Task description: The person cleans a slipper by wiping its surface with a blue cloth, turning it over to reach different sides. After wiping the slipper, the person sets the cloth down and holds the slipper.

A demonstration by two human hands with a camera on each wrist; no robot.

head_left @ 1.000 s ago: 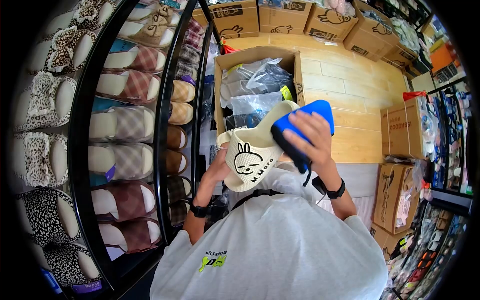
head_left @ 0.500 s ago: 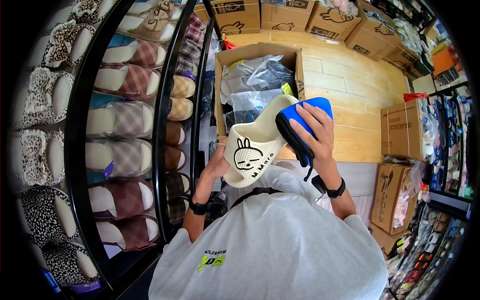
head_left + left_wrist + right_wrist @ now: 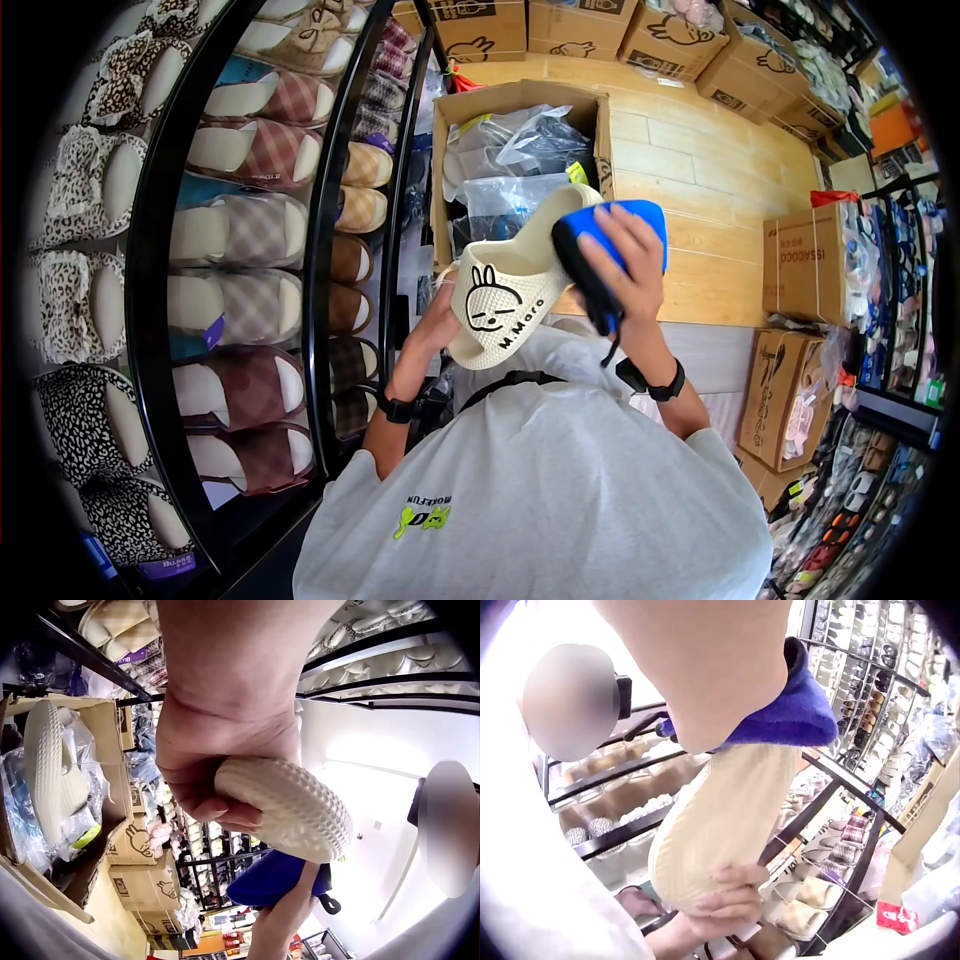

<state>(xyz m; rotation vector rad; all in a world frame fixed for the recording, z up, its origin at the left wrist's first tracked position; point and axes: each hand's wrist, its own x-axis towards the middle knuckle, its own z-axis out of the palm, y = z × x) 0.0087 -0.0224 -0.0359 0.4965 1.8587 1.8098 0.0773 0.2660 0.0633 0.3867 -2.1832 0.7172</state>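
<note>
Slipper [image 3: 495, 300] near carton [image 3: 525, 94] of bags [image 3: 512, 200]

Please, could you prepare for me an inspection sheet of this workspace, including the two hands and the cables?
Surface: no table seen; wood-look floor beyond the hands.
Job's things: cream slipper with a rabbit drawing, held up; blue fabric piece at its side.
Clutter: open carton holding plastic-bagged goods.
Hands: left hand grips the slipper; right hand holds the blue fabric piece.
Cables: nothing seen for certain; a black cord hangs below the blue fabric piece.
Surroundings: black rack of slippers at left; more cartons at right.
</note>
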